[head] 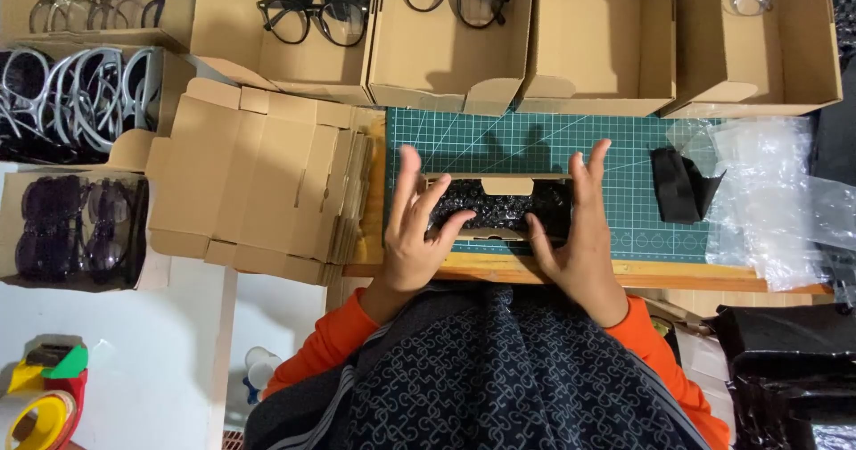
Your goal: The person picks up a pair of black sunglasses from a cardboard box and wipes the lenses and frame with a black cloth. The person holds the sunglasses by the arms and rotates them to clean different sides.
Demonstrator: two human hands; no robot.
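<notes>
Nearest the camera, two orange sleeves (pixel 330 343) are seen above a dark patterned garment. One small cardboard box (pixel 497 207), open-topped and filled with a glossy black wrapped item, is held on the green cutting mat (pixel 499 138), close to the mat's near edge. The left hand (pixel 417 227) is laid on the box's left end, fingers spread, thumb pressed at the front flap. The right hand (pixel 578 236) is set on the right end, fingers extended, thumb at the front wall. Bare mat is left beyond the box. One black pouch (pixel 679 185) lies right of it, beside crumpled clear plastic (pixel 767 200). One stack of flat box blanks (pixel 259 187) lies left. Farther back, four open cartons (pixel 446 66) of glasses are lined up.
</notes>
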